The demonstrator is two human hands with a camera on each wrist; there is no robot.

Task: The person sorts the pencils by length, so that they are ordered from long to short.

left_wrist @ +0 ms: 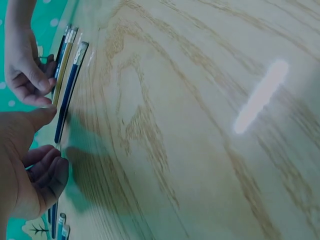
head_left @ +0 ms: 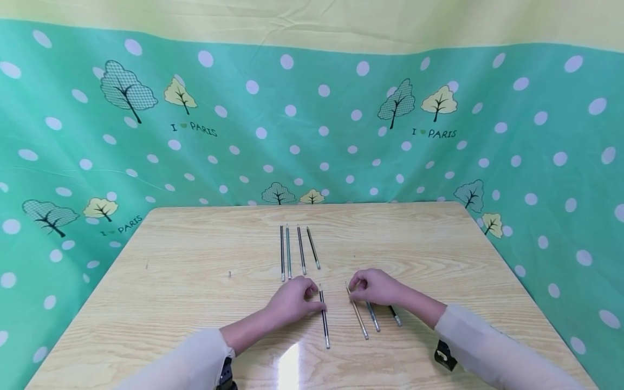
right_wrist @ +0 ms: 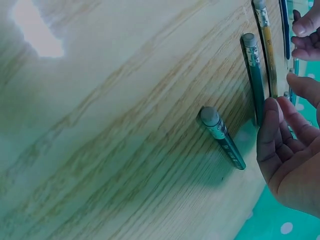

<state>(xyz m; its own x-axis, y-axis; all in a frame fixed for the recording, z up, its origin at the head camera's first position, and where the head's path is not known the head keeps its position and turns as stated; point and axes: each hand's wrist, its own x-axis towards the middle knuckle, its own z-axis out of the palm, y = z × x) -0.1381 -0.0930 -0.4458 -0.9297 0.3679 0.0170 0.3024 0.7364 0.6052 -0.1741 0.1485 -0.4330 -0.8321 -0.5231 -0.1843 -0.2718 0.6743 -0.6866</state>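
Observation:
My left hand (head_left: 292, 300) is beside a dark striped pencil (head_left: 325, 327), thumb and fingers apart around its pointed end. The left wrist view shows the gap between the thumb and curled fingers (left_wrist: 50, 172). My right hand (head_left: 377, 287) hovers low at a yellow pencil (head_left: 361, 320), loosely curled, its fingertips right at the pencil's upper part. Under that hand, a blue-grey pencil (head_left: 373, 318) and a dark green pencil (head_left: 395, 316) lie partly hidden. All of these pencils have their eraser ends toward me; in the right wrist view the green pencil (right_wrist: 227, 145) lies apart from the others.
Farther back on the wooden table (head_left: 195, 254) is a row of more pencils: a dark one (head_left: 282, 252), a teal one (head_left: 288, 252), a striped one (head_left: 301, 249) and a tilted black one (head_left: 313, 247). A polka-dot curtain (head_left: 312, 119) hangs behind the table.

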